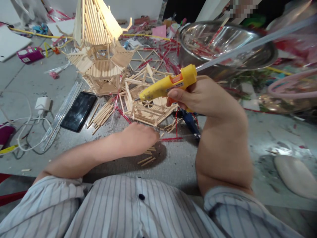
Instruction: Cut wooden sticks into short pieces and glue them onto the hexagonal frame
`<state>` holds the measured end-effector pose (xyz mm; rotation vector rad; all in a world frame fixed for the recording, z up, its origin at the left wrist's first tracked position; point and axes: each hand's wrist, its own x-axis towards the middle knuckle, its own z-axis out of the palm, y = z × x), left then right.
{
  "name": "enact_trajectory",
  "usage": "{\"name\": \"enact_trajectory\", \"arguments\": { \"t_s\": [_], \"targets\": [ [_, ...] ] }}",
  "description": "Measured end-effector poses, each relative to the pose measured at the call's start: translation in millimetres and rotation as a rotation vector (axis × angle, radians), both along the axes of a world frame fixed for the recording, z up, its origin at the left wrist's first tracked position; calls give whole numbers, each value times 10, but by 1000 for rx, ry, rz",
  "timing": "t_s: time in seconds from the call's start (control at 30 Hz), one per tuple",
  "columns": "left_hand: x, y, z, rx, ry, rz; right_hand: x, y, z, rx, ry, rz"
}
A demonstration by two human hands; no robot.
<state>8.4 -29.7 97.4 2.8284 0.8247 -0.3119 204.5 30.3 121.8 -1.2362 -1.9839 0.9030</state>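
Note:
My right hand (190, 96) is wrapped round the handle of a yellow hot glue gun (170, 84) with a long clear glue stick (237, 49) running out of its back. Its nozzle points left, over a hexagonal framework of wooden sticks (146, 114) lying on the table. Close to the near edge of that framework, my left hand (141, 137) is curled with its back upward. Its fingertips are hidden, so anything between them does not show. Short wooden sticks (148, 161) lie on the table just below it. Behind stands a tiered pagoda model of sticks (104, 66).
Left of the framework are a bundle of loose sticks (102, 115), a black phone (78, 111) and a white charger (43, 104) with cables. A large steel bowl (185, 56) stands at the back right. A white computer mouse (294, 175) lies at the right.

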Motion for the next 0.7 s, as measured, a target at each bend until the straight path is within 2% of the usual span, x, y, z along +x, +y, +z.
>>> {"name": "enact_trajectory", "arguments": {
  "t_s": [0.2, 0.7],
  "targets": [
    [21, 10, 28, -7, 29, -3, -4, 17, -3, 40, -121, 12],
    [16, 21, 52, -39, 45, -3, -10, 44, -30, 3, -154, 38]
  ]
}}
